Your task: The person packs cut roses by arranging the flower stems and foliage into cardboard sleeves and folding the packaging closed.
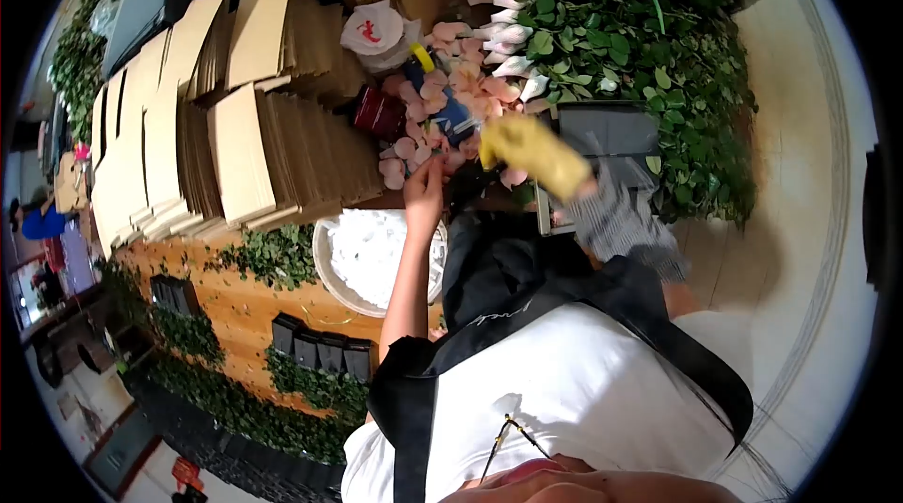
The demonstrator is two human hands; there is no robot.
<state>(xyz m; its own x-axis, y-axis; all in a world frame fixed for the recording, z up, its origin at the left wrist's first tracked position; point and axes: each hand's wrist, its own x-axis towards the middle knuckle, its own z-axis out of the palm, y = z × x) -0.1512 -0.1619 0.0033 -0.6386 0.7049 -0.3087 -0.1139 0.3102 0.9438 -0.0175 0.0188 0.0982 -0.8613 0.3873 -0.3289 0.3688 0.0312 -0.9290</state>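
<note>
My left hand (426,185) is bare, its fingertips pinched together at the lower edge of a heap of pale pink petals (467,79). Whether anything sits between those fingers is too small to tell. A yellow glove covers my right hand (538,157), which is smeared by motion to the right of the petals; its fingers cannot be read. Between the hands lies something dark, partly hidden. Among the petals show a blue item (453,117) and a yellow object (422,57). A dark red box (380,113) stands at their left.
Cardboard stacks (315,141) fill the left side. A white roll with red print (374,31) stands behind. Roses with pale heads (511,34) and leafy stems (687,108) lie right, beside a black box (607,129). A basket of white pieces (323,270) stands below my left hand.
</note>
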